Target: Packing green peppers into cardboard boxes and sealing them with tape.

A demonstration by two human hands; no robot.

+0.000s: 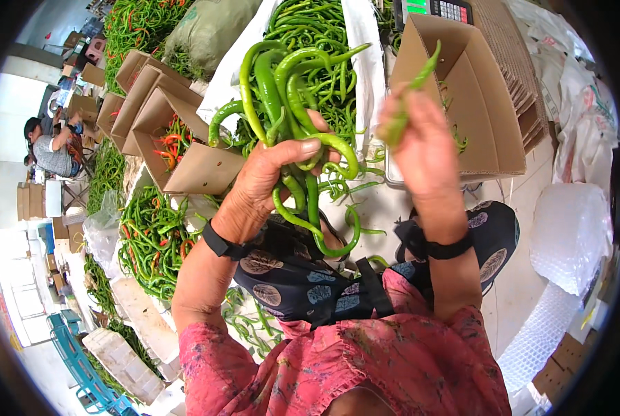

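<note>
A bunch of long, curled green chili peppers [271,83] is gripped in my left hand [273,161], with the thumb pressed across it. Some peppers of the bunch stick up past the fingers and others hang below. My right hand [421,135], blurred, holds a single green chili pepper [427,73] near the left rim of an open cardboard box [489,104]. A few peppers lie inside that box; part of its inside is hidden by the hand. Beyond my left hand, a white sack [364,78] lies open around a heap of green peppers [315,21].
Cardboard boxes [200,169] on the left hold red and green peppers, beside another pepper pile [151,242]. A scale's display [437,8] and flattened cartons [518,67] are behind the open box. Bubble wrap [544,333] trails at right. A person [55,148] sits far left.
</note>
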